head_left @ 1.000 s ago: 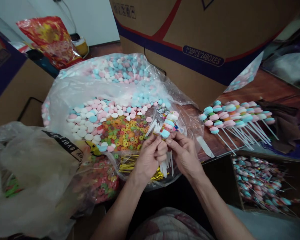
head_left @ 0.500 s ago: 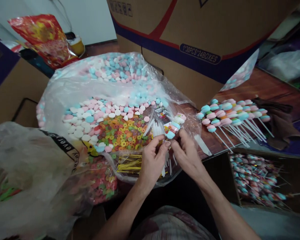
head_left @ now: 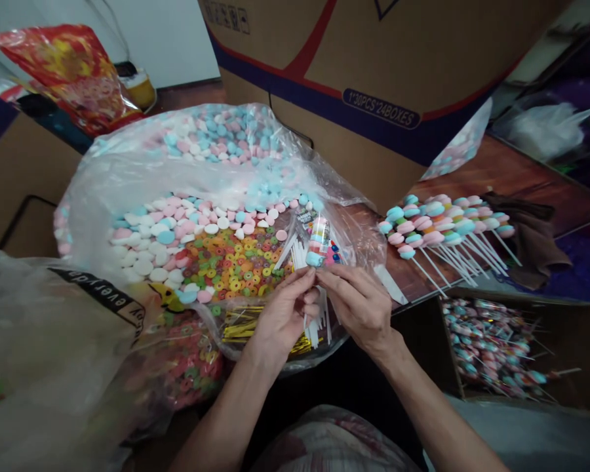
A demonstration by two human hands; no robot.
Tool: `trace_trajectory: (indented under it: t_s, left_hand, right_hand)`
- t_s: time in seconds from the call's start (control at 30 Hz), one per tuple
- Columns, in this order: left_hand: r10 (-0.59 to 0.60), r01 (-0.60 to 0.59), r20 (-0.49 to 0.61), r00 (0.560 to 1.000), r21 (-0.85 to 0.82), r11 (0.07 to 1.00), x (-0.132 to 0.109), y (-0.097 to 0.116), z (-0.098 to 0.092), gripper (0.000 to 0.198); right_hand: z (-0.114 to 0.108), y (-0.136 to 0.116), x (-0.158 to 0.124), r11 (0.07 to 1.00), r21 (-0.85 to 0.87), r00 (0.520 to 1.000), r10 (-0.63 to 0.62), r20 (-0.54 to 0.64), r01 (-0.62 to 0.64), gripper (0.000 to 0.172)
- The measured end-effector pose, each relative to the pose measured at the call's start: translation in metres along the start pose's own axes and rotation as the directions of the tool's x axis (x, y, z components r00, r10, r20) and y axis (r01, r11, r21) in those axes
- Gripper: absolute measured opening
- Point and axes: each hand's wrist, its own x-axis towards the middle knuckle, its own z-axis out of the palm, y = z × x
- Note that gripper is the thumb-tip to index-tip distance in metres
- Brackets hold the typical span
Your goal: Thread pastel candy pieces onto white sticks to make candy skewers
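Observation:
A candy skewer (head_left: 317, 240) of stacked blue, pink and white pieces stands nearly upright between my two hands. My left hand (head_left: 284, 313) pinches its base from the left, fingers closed. From the right, my right hand (head_left: 356, 303) pinches the same spot. Both hands hover over a pile of white sticks (head_left: 315, 326) and gold twist ties (head_left: 240, 322) inside a big clear plastic bag (head_left: 128, 177) holding pastel candy discs (head_left: 177, 226) and colourful candy rings (head_left: 231, 262).
Several finished skewers (head_left: 442, 219) lie on the wooden table to the right. Below them an open box (head_left: 491, 344) holds wrapped skewers. A large cardboard carton (head_left: 373, 85) stands behind. A plastic bag (head_left: 54, 354) fills the left foreground.
The skewer tilted right half a second ago and now stands nearly upright again. Both hands stayed pinched at its base, and the view shifted slightly.

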Motion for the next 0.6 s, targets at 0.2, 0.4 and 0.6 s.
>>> trace_trajectory:
  t_s: [0.2,0.4,0.6]
  left_hand:
    - [0.047,-0.049,0.059,0.997,0.03,0.998,-0.008,-0.005,0.007,0.032]
    - [0.041,-0.054,0.113,0.993,0.111,0.992,-0.001,-0.019,0.012,0.024]
    - [0.185,-0.267,0.301,0.936,0.26,0.928,-0.006,-0.022,0.026,0.043]
  right_hand:
    - [-0.002,-0.002,0.01,0.991,-0.079,0.991,-0.117,-0.07,0.111,0.018]
    - [0.001,-0.01,0.003,0.993,-0.021,0.99,0.113,-0.079,-0.115,0.012]
    - [-0.025,-0.021,0.002,0.772,0.305,0.818,0.574,0.042,-0.558,0.013]
